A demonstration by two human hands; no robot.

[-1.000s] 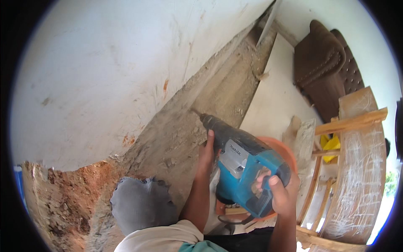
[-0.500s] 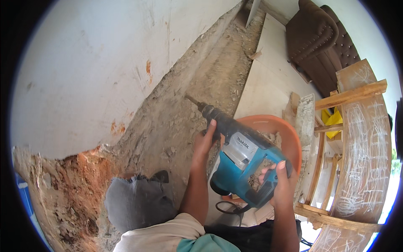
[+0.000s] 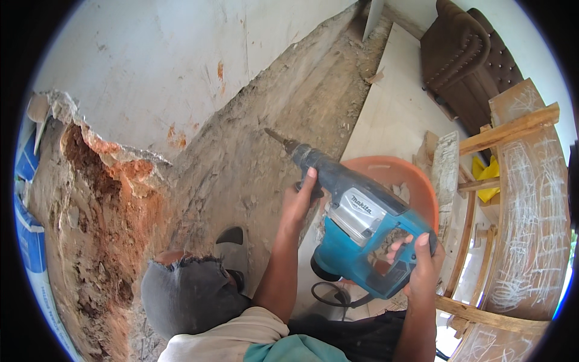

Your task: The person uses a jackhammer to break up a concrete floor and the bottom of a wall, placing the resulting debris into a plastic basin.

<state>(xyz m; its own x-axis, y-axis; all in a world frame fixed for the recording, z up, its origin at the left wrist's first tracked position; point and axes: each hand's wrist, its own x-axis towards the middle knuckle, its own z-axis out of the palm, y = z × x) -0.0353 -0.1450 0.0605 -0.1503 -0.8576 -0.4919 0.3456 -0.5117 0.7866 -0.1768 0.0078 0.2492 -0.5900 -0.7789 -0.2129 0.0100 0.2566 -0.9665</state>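
Drawn somewhat away from the white wall [image 3: 154,66] since a second ago, the blue-and-black hammer drill [image 3: 359,214] now leaves much more of the orange tub [image 3: 424,190] uncovered; its far rim and right side show plainly. Pale chunks of rubble [image 3: 400,192] lie inside the tub; the drill hides part of the inside, so how full it is cannot be told. Well left of the tub, at the edge of view, are blue-and-white sacks [image 3: 30,238], their contents not shown.

The drill overlaps the tub's left and lower side in this view, its bit [image 3: 276,137] pointing up and left of the tub over dusty, scraped ground [image 3: 241,163]; whether the tip touches is unclear. Left of the tub, the left grip [image 3: 300,202] wraps the front side handle, thumb up against the barrel. Below the tub's right side, the right grip [image 3: 422,265] is curled closed around the rear handle. A black cable [image 3: 329,295] loops below the tub.

Left of the tub, a sandal [image 3: 231,248], out of sight a second ago, shows beside a knee in grey cloth [image 3: 187,295]. Farther left, more of the broken, reddish wall end [image 3: 123,199] has come into view.
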